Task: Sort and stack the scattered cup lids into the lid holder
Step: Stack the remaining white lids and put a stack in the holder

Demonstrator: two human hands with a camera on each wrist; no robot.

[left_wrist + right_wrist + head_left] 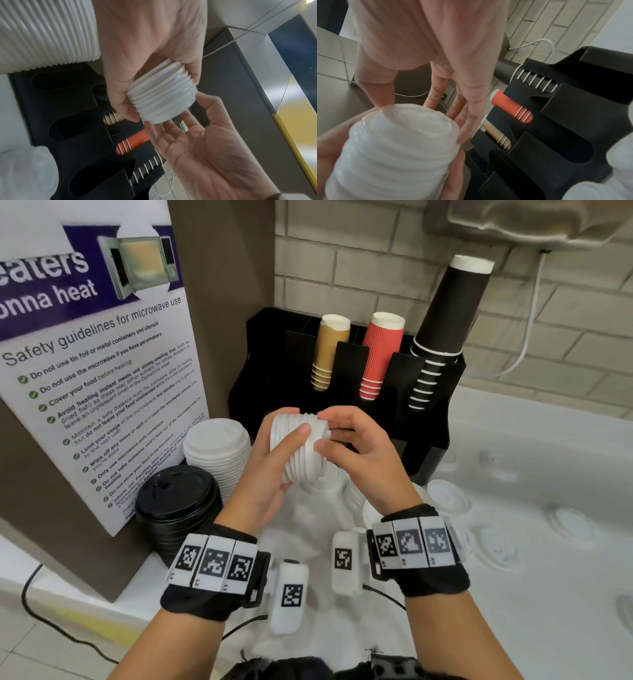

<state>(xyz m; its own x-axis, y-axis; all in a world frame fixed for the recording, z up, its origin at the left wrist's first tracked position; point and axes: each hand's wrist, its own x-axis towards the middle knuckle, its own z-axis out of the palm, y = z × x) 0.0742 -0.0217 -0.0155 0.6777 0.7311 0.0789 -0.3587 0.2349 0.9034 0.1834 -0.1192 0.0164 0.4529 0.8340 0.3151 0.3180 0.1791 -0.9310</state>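
A nested stack of small white lids (301, 450) is held on its side in the air above the white table (534, 577), just in front of the black holder (424, 419). The stack is gripped by the left hand (274, 470), whose fingers are curled under it while the thumb (298, 436) is pressed across its near face. The right hand (359, 453) is set against the other end: its thumb and fingertips are pinched on the rim of the outermost lid, so each grip is closed on the stack. In the left wrist view the same stack (161, 94) is seen clamped between the left fingers (125, 108) and the right palm (202, 148). In the holder's slots, upside-down stacks of tan cups (329, 350), red ribbed cups (380, 354) and black cups (442, 330) are stood side by side. To the left of the hands, a tall stack of larger white lids (219, 453) is placed beside a stack of black lids (178, 505), both against a microwave safety poster (96, 364). Clear lids (565, 525) are scattered on the table to the right, well apart from the holder.
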